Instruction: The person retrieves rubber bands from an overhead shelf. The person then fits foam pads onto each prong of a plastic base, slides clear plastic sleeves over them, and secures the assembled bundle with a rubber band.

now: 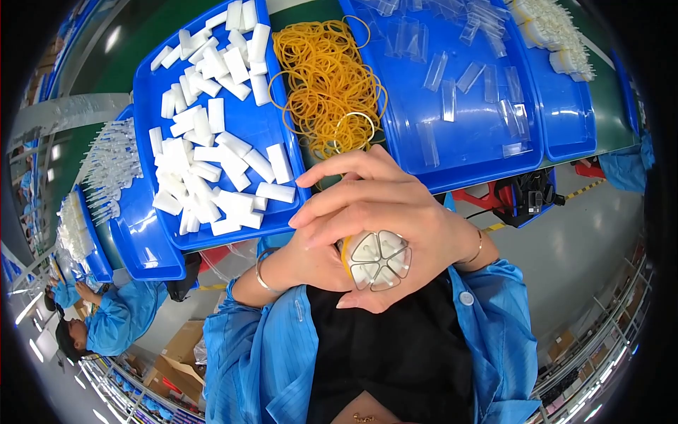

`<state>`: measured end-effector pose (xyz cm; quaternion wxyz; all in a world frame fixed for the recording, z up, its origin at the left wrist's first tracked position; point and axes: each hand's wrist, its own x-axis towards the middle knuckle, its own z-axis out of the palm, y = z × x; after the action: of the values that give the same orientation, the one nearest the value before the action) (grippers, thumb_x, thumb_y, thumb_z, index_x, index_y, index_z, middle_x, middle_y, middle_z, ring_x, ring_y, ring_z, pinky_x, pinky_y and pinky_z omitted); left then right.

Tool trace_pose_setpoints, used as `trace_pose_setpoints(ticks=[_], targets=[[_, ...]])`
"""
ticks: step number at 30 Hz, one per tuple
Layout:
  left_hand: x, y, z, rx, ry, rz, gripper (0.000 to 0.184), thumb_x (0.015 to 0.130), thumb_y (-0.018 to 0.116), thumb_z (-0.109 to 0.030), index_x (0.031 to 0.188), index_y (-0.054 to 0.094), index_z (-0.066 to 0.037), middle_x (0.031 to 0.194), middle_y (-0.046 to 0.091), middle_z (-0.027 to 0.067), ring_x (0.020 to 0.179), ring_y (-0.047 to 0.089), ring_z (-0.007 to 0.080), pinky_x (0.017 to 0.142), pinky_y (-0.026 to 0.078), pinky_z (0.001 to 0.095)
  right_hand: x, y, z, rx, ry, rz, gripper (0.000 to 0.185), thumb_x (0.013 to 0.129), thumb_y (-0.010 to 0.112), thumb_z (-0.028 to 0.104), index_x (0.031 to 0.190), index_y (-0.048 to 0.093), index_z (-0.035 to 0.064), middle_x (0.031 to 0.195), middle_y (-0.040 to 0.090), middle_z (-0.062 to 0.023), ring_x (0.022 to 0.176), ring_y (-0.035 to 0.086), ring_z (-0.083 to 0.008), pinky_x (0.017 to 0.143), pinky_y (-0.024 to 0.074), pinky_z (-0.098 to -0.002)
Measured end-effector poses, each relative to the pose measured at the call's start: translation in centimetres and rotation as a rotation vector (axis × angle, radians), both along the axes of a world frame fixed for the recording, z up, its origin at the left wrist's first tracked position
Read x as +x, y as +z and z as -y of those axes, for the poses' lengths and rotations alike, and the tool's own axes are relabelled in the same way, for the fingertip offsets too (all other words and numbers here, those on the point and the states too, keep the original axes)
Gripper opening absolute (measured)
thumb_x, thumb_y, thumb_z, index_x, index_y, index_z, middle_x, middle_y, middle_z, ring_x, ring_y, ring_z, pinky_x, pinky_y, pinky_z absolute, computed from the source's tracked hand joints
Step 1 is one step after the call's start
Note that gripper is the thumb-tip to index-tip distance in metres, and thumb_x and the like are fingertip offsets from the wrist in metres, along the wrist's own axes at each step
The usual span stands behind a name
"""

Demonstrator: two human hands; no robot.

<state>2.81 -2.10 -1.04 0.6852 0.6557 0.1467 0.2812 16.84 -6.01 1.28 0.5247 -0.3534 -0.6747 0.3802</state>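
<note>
A round bundle of clear wedge-shaped tubes with white pieces inside point(380, 260) is held end-on in front of my chest. My right hand point(395, 212) wraps over it, fingers pointing left. My left hand point(318, 261) closes around its left side, partly hidden under the right fingers. Part of a yellow rubber band shows at the bundle's left edge. Just beyond my hands lies a pile of yellow rubber bands point(325, 78), with a pale ring point(354, 129) at its near end.
White blocks fill a blue tray point(272, 212) at left; clear tubes lie in another blue tray point(466, 173) at right. White slender parts point(113, 166) are farther left, more point(554, 35) at far right. A co-worker point(127, 318) is at lower left.
</note>
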Motion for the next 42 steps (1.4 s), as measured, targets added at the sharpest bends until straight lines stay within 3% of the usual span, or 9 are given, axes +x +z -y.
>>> trace_pose_setpoints(ticks=[4,9,11,13,16,23,29,34,42], targets=[[-0.3,-0.1,0.5,-0.038,0.022,-0.020,0.060,0.064,0.077,-0.023,0.114,0.052,-0.002,0.110,0.054,0.0120,0.100,0.056,0.0250,0.084,0.045,0.0344,0.0,0.2,-0.1,-0.013,-0.012,0.007,0.046,0.054,0.080,0.027,0.092,0.063,0.0090,0.103,0.063,-0.0085,0.106,0.053,-0.0331,0.079,0.0382,-0.0387],[-1.8,0.6,0.3,-0.402,-0.130,-0.029,0.062,0.067,0.075,-0.026,0.119,0.048,-0.004,0.119,0.049,0.0111,0.108,0.053,0.0210,0.089,0.043,0.0333,0.3,0.1,-0.2,-0.018,-0.052,-0.008,0.043,0.056,0.080,0.026,0.091,0.061,0.0096,0.103,0.062,-0.0068,0.104,0.053,-0.0307,0.081,0.0381,-0.0390],[-2.2,0.8,-0.3,-0.186,-0.120,-0.057,0.061,0.067,0.075,-0.027,0.117,0.049,-0.004,0.113,0.052,0.0108,0.101,0.055,0.0213,0.084,0.045,0.0315,0.3,-0.2,-0.2,-0.028,-0.062,-0.024,0.042,0.058,0.079,0.025,0.092,0.059,0.0120,0.103,0.060,-0.0023,0.104,0.052,-0.0262,0.082,0.0367,-0.0390],[-2.2,0.5,-1.1,0.322,-0.045,-0.088,0.060,0.063,0.079,-0.029,0.109,0.054,0.000,0.096,0.060,0.0111,0.083,0.062,0.0259,0.072,0.049,0.0294,0.3,-0.6,-0.1,0.006,-0.074,-0.074,0.043,0.059,0.078,0.025,0.095,0.060,0.0085,0.105,0.060,-0.0100,0.102,0.053,-0.0305,0.083,0.0401,-0.0405],[-2.6,1.5,-1.5,0.321,-0.072,-0.132,0.059,0.061,0.081,-0.028,0.105,0.055,0.001,0.090,0.062,0.0112,0.073,0.063,0.0271,0.064,0.049,0.0279,0.7,-0.7,0.0,0.052,-0.036,-0.088,0.045,0.061,0.077,0.024,0.099,0.061,0.0061,0.108,0.059,-0.0155,0.100,0.054,-0.0330,0.083,0.0427,-0.0415],[-3.0,1.3,-1.5,0.000,-0.348,-0.005,0.052,0.068,0.078,-0.017,0.110,0.053,0.000,0.095,0.061,0.0133,0.084,0.062,0.0289,0.073,0.048,0.0334,1.4,-0.4,0.3,0.098,0.115,-0.092,0.047,0.061,0.075,0.022,0.103,0.062,0.0055,0.111,0.057,-0.0159,0.100,0.053,-0.0335,0.078,0.0422,-0.0407],[-4.0,0.3,-1.5,0.215,-0.147,0.006,0.050,0.066,0.076,-0.011,0.110,0.056,0.002,0.098,0.062,0.0147,0.083,0.062,0.0298,0.071,0.048,0.0336,0.6,-0.5,0.3,0.175,0.035,-0.052,0.048,0.060,0.073,0.024,0.103,0.063,0.0054,0.109,0.059,-0.0152,0.095,0.056,-0.0321,0.074,0.0409,-0.0372],[-4.0,1.7,-1.7,0.139,-0.121,-0.085,0.045,0.066,0.071,-0.002,0.107,0.055,0.007,0.096,0.063,0.0171,0.083,0.063,0.0299,0.071,0.049,0.0332,0.5,-0.4,0.4,0.165,-0.015,-0.010,0.046,0.065,0.071,0.029,0.103,0.063,0.0054,0.109,0.058,-0.0154,0.096,0.056,-0.0319,0.075,0.0416,-0.0363],[-3.4,1.0,-0.9,0.100,0.036,0.079,0.046,0.068,0.071,0.000,0.109,0.053,0.006,0.098,0.063,0.0199,0.089,0.064,0.0296,0.079,0.049,0.0354,1.0,-0.3,0.5,0.153,-0.065,0.126,0.047,0.070,0.070,0.038,0.104,0.062,0.0069,0.112,0.057,-0.0149,0.098,0.054,-0.0319,0.077,0.0432,-0.0387]])
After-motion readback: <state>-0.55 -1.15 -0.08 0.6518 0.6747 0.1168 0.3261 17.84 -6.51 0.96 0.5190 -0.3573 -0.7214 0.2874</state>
